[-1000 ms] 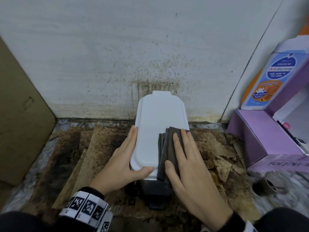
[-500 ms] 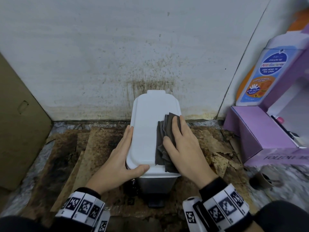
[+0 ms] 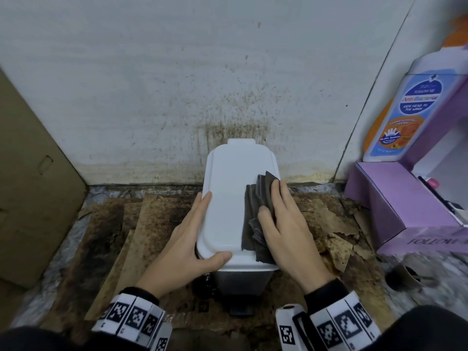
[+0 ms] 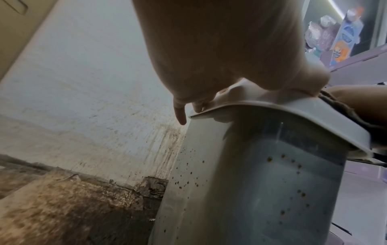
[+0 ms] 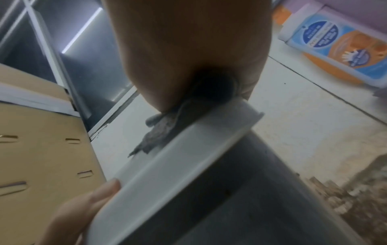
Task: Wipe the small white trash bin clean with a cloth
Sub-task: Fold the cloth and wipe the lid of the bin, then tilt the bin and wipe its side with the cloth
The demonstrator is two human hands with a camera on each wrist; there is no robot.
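Observation:
The small white trash bin (image 3: 228, 198) stands against the stained wall, lid down, with a grey brown-speckled body (image 4: 251, 182). My left hand (image 3: 190, 241) grips the lid's front-left corner: thumb on top, fingers along the left edge (image 4: 196, 104). My right hand (image 3: 283, 224) presses a dark grey cloth (image 3: 253, 224) flat on the right side of the lid. The cloth (image 5: 161, 129) bunches under the palm and hangs over the lid's (image 5: 188, 165) front edge.
A foot pedal (image 3: 240, 310) juts from the bin's base. Stained, peeling cardboard (image 3: 141, 236) covers the floor. A cardboard sheet (image 3: 33, 186) leans at the left. A purple box (image 3: 400, 206) with a wash bottle (image 3: 410, 110) sits at the right, and a small dark cup (image 3: 405, 277) lies near it.
My right hand slid the cloth along the lid's right side, away from me toward the wall, then held about there. My left hand kept its hold on the lid.

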